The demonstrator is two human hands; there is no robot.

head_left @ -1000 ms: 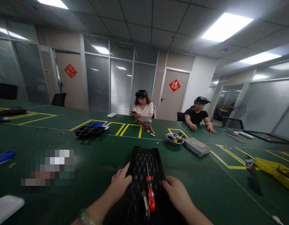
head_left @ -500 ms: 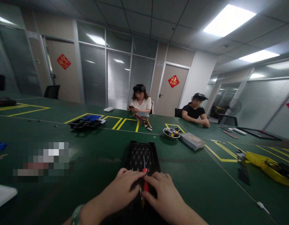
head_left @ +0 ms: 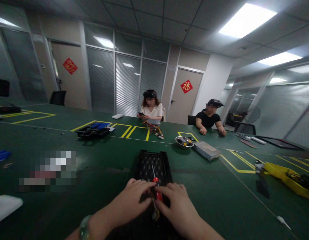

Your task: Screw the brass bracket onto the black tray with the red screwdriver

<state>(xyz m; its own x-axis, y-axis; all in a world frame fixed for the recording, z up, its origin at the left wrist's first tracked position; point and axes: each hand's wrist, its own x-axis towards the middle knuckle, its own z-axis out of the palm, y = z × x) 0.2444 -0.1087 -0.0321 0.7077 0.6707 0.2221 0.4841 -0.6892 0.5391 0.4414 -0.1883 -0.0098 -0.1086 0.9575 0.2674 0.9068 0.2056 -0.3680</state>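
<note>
A screwdriver (head_left: 159, 196) with a red handle lies between my two hands, its thin shaft pointing away and slightly left. My right hand (head_left: 178, 205) pinches the handle between thumb and fingers. The fingertips of my left hand (head_left: 128, 203) close on it from the other side, near the red collar. Below both hands is a black open tray (head_left: 167, 166) with a patterned floor. Under the handle, between my thumbs, shows a small dark and yellowish piece (head_left: 156, 214), its kind unclear.
Beyond the tray stand a metal bowl (head_left: 184, 142) of parts, a grey box (head_left: 207, 150), a bundle of coloured cables (head_left: 156, 128) and black trays (head_left: 93, 130). A yellow case (head_left: 289, 178) lies right, a white object (head_left: 5, 208) left. Two people (head_left: 151, 108) sit across the table.
The screwdriver's shaft now leans a little more to the left, and my right fingers have shifted on the handle. Across the table, the right-hand person's hands have moved apart.
</note>
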